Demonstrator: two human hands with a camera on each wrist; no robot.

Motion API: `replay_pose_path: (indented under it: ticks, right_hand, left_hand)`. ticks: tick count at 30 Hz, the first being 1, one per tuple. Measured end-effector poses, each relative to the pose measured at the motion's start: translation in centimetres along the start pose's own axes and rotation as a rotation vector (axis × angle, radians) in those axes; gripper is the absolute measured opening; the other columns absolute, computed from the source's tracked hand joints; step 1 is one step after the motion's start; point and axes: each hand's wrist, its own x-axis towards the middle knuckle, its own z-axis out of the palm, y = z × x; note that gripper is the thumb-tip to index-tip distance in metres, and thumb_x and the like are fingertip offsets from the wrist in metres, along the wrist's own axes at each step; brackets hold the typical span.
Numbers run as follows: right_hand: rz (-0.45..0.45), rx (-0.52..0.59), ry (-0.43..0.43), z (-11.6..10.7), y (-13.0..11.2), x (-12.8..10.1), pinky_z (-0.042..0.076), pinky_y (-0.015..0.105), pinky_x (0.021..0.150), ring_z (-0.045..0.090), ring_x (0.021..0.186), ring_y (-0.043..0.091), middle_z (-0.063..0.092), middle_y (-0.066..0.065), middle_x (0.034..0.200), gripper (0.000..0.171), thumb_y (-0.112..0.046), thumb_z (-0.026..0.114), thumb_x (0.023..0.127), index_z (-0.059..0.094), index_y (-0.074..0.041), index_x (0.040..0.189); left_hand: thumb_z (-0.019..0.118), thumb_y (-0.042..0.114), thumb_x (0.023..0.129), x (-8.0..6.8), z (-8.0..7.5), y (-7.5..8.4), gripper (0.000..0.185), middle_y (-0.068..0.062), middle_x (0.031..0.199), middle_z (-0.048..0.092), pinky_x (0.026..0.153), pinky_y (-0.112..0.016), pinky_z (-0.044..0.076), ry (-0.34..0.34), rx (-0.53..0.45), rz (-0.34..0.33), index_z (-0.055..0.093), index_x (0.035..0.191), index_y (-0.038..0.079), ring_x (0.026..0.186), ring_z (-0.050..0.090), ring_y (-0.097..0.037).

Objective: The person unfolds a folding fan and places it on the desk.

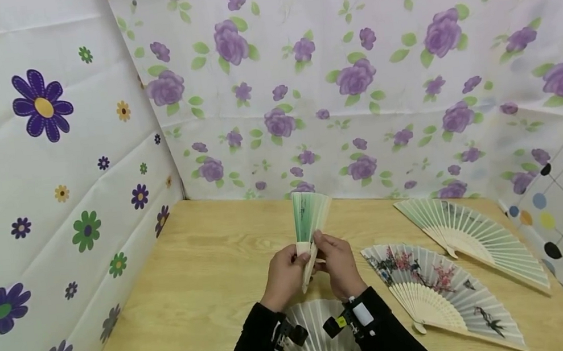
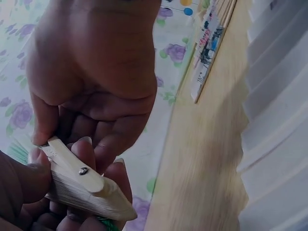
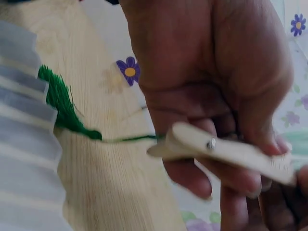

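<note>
Both hands hold a green folding fan, narrowly spread, its leaf pointing away from me. My left hand grips its pale ribs low down, with the thumb on the near side. Against the right edge of the same fan, my right hand pinches with thumb and fingers. A metal rivet shows at the rib end in the left wrist view. From that end a green tassel hangs on a cord in the right wrist view. Some fingers are hidden behind the ribs.
A spread whitish fan lies under my forearms, partly covered by them. To the right lie a spread fan with pink blossoms and a spread pale-green fan. Flowered cloth bounds the wooden table.
</note>
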Motion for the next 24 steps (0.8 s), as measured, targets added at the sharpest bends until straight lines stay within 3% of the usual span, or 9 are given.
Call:
replay_pose_path:
  ticks: [4, 8, 15, 20, 24]
  right_hand:
    - [0.026, -0.038, -0.080, -0.7, -0.1, 0.4, 0.063, 0.026, 0.071, 0.076, 0.093, 0.014, 0.079, -0.001, 0.105, 0.046, -0.037, 0.059, 0.122, 0.079, 0.002, 0.132]
    - [0.064, -0.057, -0.121, -1.3, -0.3, 0.7, 0.067, 0.027, 0.072, 0.079, 0.097, 0.015, 0.080, 0.000, 0.108, 0.040, -0.031, 0.061, 0.121, 0.080, 0.002, 0.131]
    - [0.081, -0.058, -0.019, -1.3, -0.5, 0.6, 0.067, 0.027, 0.068, 0.079, 0.093, 0.015, 0.080, 0.003, 0.109, 0.038, -0.030, 0.065, 0.120, 0.082, 0.003, 0.128]
    - [0.078, 0.025, 0.114, -0.8, -0.3, 0.0, 0.068, 0.028, 0.070, 0.078, 0.091, 0.013, 0.079, 0.003, 0.106, 0.041, -0.031, 0.067, 0.119, 0.079, 0.005, 0.134]
    - [0.067, 0.054, 0.158, -0.9, 0.0, -0.4, 0.066, 0.025, 0.070, 0.075, 0.086, 0.010, 0.077, 0.000, 0.099, 0.043, -0.030, 0.067, 0.118, 0.077, 0.006, 0.139]
  left_hand:
    - [0.064, 0.005, 0.115, 0.1, -0.2, 0.0, 0.024, -0.032, 0.099, 0.081, 0.067, -0.027, 0.064, -0.033, -0.059, -0.024, 0.074, 0.123, -0.014, 0.081, 0.084, -0.033]
    - [0.061, 0.006, 0.117, 0.1, -0.2, 0.0, 0.029, -0.032, 0.108, 0.080, 0.069, -0.026, 0.065, -0.060, -0.130, -0.079, 0.072, 0.132, -0.016, 0.081, 0.082, -0.023]
    - [0.060, 0.008, 0.118, 0.5, 0.5, -0.3, 0.031, -0.019, 0.102, 0.079, 0.065, -0.024, 0.063, -0.053, -0.274, -0.187, 0.070, 0.136, -0.015, 0.078, 0.078, -0.016]
    - [0.063, 0.010, 0.117, 0.8, 1.1, -0.4, 0.029, -0.001, 0.089, 0.069, 0.064, -0.020, 0.056, 0.022, -0.262, -0.179, 0.074, 0.127, -0.014, 0.077, 0.067, -0.011]
    - [0.066, 0.011, 0.116, 0.7, 1.4, -0.3, 0.027, 0.000, 0.087, 0.069, 0.064, -0.021, 0.057, 0.054, -0.246, -0.168, 0.076, 0.122, -0.014, 0.075, 0.064, -0.010]
